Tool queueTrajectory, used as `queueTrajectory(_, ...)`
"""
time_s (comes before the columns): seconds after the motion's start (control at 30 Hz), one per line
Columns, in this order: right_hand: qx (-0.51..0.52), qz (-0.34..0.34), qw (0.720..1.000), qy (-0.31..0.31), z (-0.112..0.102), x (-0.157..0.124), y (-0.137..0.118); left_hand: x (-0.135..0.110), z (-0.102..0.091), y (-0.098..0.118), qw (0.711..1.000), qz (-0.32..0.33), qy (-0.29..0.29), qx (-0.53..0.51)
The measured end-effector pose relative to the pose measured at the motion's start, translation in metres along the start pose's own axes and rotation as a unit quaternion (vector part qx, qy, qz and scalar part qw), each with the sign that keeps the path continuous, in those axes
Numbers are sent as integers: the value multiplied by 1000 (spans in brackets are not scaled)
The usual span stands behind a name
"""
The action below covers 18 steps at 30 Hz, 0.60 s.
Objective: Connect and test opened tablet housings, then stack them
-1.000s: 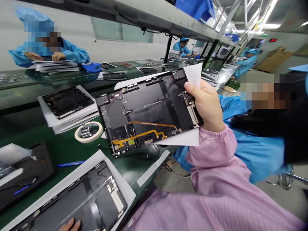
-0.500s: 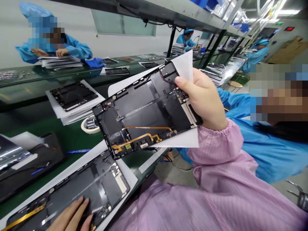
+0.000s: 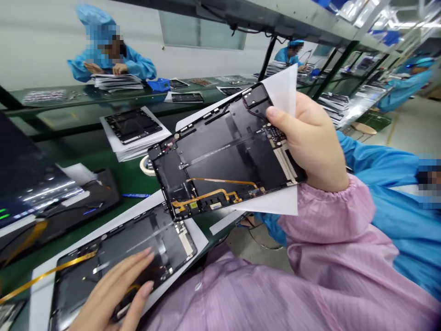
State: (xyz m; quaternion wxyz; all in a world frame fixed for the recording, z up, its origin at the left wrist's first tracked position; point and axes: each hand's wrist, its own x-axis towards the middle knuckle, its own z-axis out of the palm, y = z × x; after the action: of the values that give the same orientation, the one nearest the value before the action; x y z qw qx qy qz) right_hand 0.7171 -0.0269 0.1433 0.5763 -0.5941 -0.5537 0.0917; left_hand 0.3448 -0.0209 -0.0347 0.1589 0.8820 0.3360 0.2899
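Note:
My right hand [image 3: 315, 140] is closed on a tablet back housing [image 3: 213, 151] and a white paper sheet [image 3: 284, 92] behind it, thumb over the upper right edge. The housing is raised above the table and tilted, its inside facing me, with orange flex cables along its lower edge. At the lower left, a second tablet housing [image 3: 127, 241] lies on white paper [image 3: 43, 280], partly hidden by my left hand [image 3: 119, 287]. That hand's fingers are stretched out low over this housing, thumb apart; whether they touch it I cannot tell. A long orange flex cable [image 3: 34, 280] runs off its left side.
Behind the raised housing stands a stack of housings with paper [image 3: 132, 126], beside a tape roll [image 3: 147, 166]. A blue pen [image 3: 136, 196] and a dark screen [image 3: 31, 170] are on the left. Co-workers in blue sit across [image 3: 110, 55] and close on my right [image 3: 382, 184].
The whole view has swung left, so things appear further right. My left hand has slid a little rightward over the lying housing. The right hand still holds the raised housing.

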Motion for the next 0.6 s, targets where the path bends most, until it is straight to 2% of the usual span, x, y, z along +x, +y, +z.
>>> queueTrajectory(0.07,13,4,1000,-5,4,-4,-4,11,-5,13,995,-87,-18,-40)
queueTrajectory(0.13,20,5,1000,-8,6,-7,-8,21,-6,26,979,-175,-15,-106)
queueTrajectory(0.23,18,-2,1000,-5,7,-12,-11,33,-5,43,945,-248,5,-213)
queueTrajectory(0.43,29,-21,999,16,4,-14,-8,45,-2,58,889,-319,72,-320)
queueTrajectory(0.6,54,-5,998,16,9,-16,-9,46,1,56,860,-317,60,-396)
